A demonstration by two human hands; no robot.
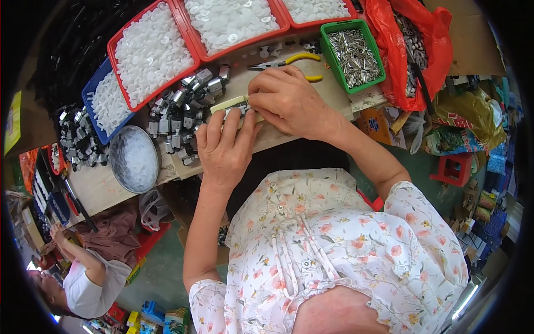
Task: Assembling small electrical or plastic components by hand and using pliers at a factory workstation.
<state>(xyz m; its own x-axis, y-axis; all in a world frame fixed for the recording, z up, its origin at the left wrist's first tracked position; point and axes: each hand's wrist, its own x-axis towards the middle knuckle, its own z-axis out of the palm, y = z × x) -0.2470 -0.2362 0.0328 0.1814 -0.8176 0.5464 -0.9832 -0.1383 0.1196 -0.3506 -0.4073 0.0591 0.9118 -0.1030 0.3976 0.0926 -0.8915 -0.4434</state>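
Both my hands meet over a cream-coloured narrow block [228, 104] on the wooden bench. My left hand [225, 147] has its fingers bent, tips pressed at the block's near side. My right hand [292, 103] pinches at the block's right end, its fingertips close to the left ones. Whatever small part lies between the fingertips is mostly hidden. Just beyond my right hand lie yellow-handled pliers [303, 57], partly covered by it. Left of the block is a pile of small black-and-silver cylindrical parts [177, 117].
Red trays [198, 62] of white plastic pieces line the back. A blue tray [89, 94] and metal bowl [157, 161] stand left, a green bin [328, 61] of metal pins right. Beside it lies a red plastic bag [439, 42]. Another person [92, 284] works at lower left.
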